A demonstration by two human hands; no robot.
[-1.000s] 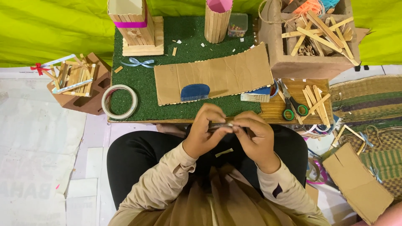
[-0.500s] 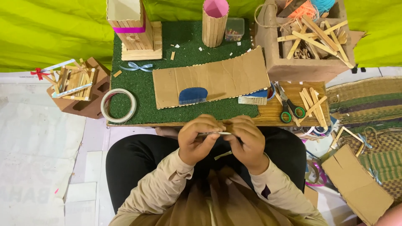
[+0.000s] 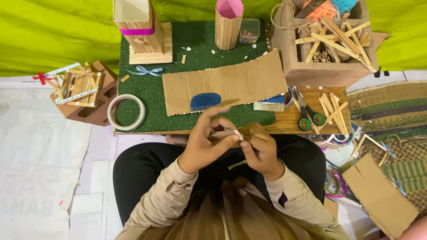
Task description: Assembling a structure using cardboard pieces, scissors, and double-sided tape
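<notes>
head view: left hand (image 3: 205,144) and right hand (image 3: 260,149) pinch a cardboard strip (image 3: 223,132) (above the lap).

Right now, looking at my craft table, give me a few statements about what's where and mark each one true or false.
1. Both hands, left hand and right hand, meet on a small cardboard strip. True.
2. The scissors lie on the green turf mat. False: they lie on the bare wooden board, right of the mat.
3. The tape roll sits at the mat's left edge. True.
4. The stick-built cup has a blue lining. False: it is pink.
</notes>
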